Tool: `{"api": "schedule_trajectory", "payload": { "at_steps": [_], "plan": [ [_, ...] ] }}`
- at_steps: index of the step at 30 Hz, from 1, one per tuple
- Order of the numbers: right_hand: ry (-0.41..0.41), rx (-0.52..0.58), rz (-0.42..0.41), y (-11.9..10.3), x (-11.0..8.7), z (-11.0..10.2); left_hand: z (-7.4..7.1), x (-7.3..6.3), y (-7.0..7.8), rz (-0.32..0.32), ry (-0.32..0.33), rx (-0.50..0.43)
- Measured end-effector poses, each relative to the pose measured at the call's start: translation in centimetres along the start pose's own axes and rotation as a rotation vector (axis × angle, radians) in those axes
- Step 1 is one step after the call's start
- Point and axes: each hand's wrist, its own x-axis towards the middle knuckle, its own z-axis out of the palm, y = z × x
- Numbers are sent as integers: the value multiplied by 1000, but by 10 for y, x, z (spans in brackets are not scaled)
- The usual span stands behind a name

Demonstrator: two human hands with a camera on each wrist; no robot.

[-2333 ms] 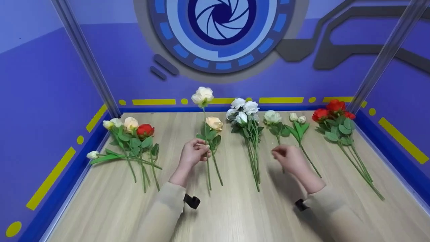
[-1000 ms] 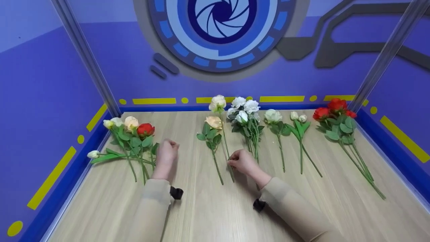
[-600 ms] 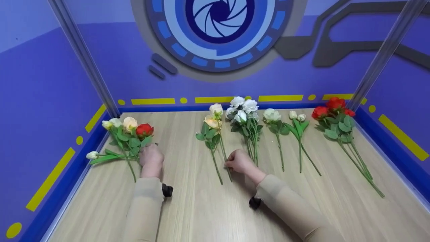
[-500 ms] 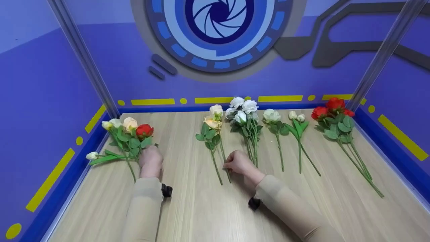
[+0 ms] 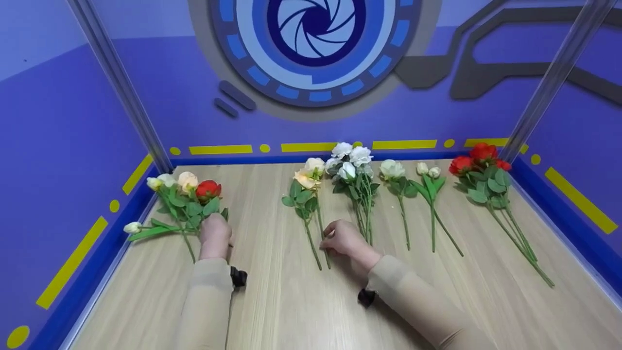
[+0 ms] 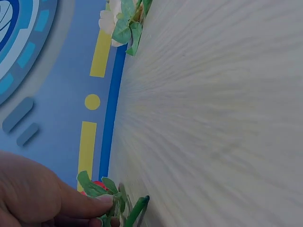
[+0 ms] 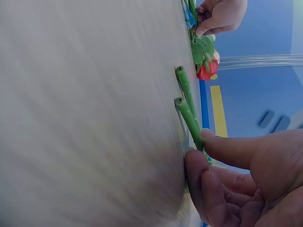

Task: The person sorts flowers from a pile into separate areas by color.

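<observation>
In the head view, my right hand (image 5: 344, 238) pinches the lower stem of a cream rose (image 5: 315, 165), which lies at the middle beside a peach rose (image 5: 306, 179). The right wrist view shows thumb and forefinger of my right hand (image 7: 236, 175) on that green stem (image 7: 188, 118), close to the table. At the left pile, my left hand (image 5: 215, 236) pinches stems below a red rose (image 5: 209, 189); which stems is hidden behind the hand. In the left wrist view, the thumb of my left hand (image 6: 47, 198) lies against green leaves (image 6: 90, 185).
The left pile also holds a peach rose (image 5: 187, 182) and a tulip (image 5: 132, 227) lying sideways. To the right lie white roses (image 5: 360, 156), a pale green rose (image 5: 392, 169), tulips (image 5: 430, 171) and red roses (image 5: 483, 153). Blue walls (image 5: 58, 146) enclose the wooden table (image 5: 301, 311).
The cream rose passed from my left hand to my right and was lowered beside the peach rose. My left hand moved left to the pile and took hold of stems there.
</observation>
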Motion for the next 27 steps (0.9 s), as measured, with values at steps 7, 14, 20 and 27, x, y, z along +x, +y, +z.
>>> {"api": "schedule_trajectory", "payload": {
  "at_steps": [7,14,20,27],
  "plan": [
    [12,-40,1,2,1,1,-2,1,1,-19,-20,-41],
    [29,-75,-18,2,1,0,-5,0,6,-67,-55,-80],
    [40,-95,-48,2,1,0,-5,-3,11,-34,-10,-86],
    [35,-78,-36,2,-1,-3,-9,-7,20,-8,-3,-82]
  ]
}}
